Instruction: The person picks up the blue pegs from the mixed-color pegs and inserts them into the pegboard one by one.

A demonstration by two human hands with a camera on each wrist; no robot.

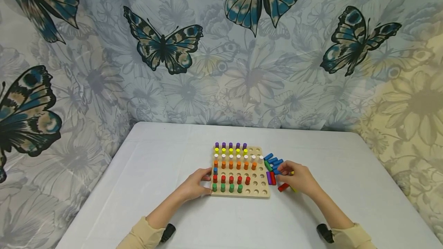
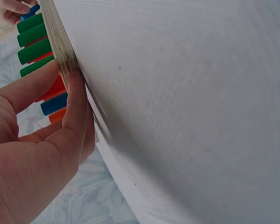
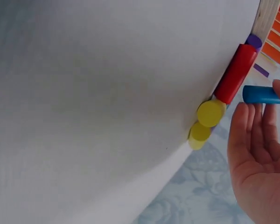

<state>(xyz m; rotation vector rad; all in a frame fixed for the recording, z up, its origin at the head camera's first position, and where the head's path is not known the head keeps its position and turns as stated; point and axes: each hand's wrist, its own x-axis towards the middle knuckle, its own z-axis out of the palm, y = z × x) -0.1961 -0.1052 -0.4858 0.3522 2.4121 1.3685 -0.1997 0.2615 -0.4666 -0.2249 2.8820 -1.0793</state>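
Observation:
A wooden pegboard point(image 1: 242, 195) lies on the table, with rows of purple, yellow, white, orange, red and green pegs point(image 1: 223, 188). One blue peg point(image 1: 215, 171) stands at the left end of its row. My left hand point(image 1: 195, 183) holds the board's left side, thumb near the front corner and bent fingers along the edge. Right of the board, my right hand point(image 1: 299, 178) pinches a blue peg point(image 3: 259, 94) between thumb and fingers, raised beside the loose pegs. In the left wrist view, the wooden edge point(image 2: 60, 44) meets the left thumb and index finger.
Loose pegs lie close by the board's right side: several blue ones point(image 1: 268, 156), a green point(image 1: 268, 165), a purple point(image 1: 268, 178), red ones point(image 1: 283, 187) and yellow ones point(image 3: 211, 113). A white cloth covers the table point(image 1: 166, 145). Butterfly-patterned fabric point(image 1: 249, 95) hangs behind.

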